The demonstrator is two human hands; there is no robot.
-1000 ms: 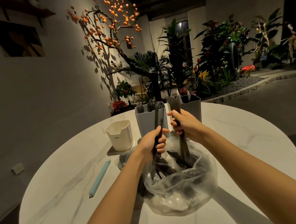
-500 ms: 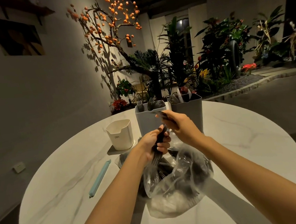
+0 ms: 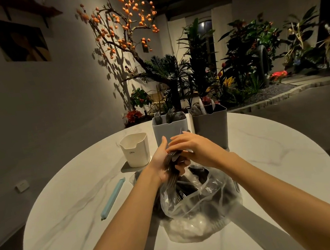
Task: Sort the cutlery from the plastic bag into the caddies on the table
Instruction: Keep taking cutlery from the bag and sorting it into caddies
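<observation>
there, dark forks (image 3: 171,167) in left hand (image 3: 163,162)

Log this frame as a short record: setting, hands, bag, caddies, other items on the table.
setting: round white marble-look table, dim room, plants behind
left hand: left hand grips a bundle of dark cutlery above the bag
right hand: right hand lies over the bundle, fingers fairly straight; what it holds is unclear
bag: clear plastic bag, open, dark cutlery inside
caddies: light grey caddy with forks; dark grey caddy with cutlery; white caddy, contents not visible
other: light blue stick lying left of the bag
</observation>
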